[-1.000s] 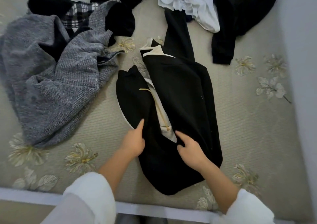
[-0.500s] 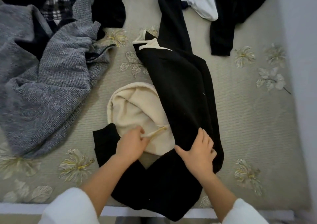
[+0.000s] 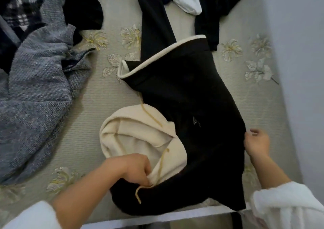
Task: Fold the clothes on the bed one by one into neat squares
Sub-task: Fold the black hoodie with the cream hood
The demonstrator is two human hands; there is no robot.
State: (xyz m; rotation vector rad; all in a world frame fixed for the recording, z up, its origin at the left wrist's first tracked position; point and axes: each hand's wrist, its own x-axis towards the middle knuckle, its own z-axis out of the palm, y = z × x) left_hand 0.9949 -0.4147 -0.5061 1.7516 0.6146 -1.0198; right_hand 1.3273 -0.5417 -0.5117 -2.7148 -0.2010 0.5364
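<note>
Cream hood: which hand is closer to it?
Left. The left hand grips the cream hood at its near edge; the right hand is off to the right, at the black hoodie's side edge, clear of the hood.

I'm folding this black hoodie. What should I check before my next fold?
1. Left hand grips the cream hood: ok.
2. Right hand holds the edge of the black hoodie: cannot tell.
3. Hoodie lies flat: not ok, the hood is bunched.
4. Drawstring tucked in: not ok, it lies loose.
5. Grey sweater apart from the hoodie: ok.
</note>
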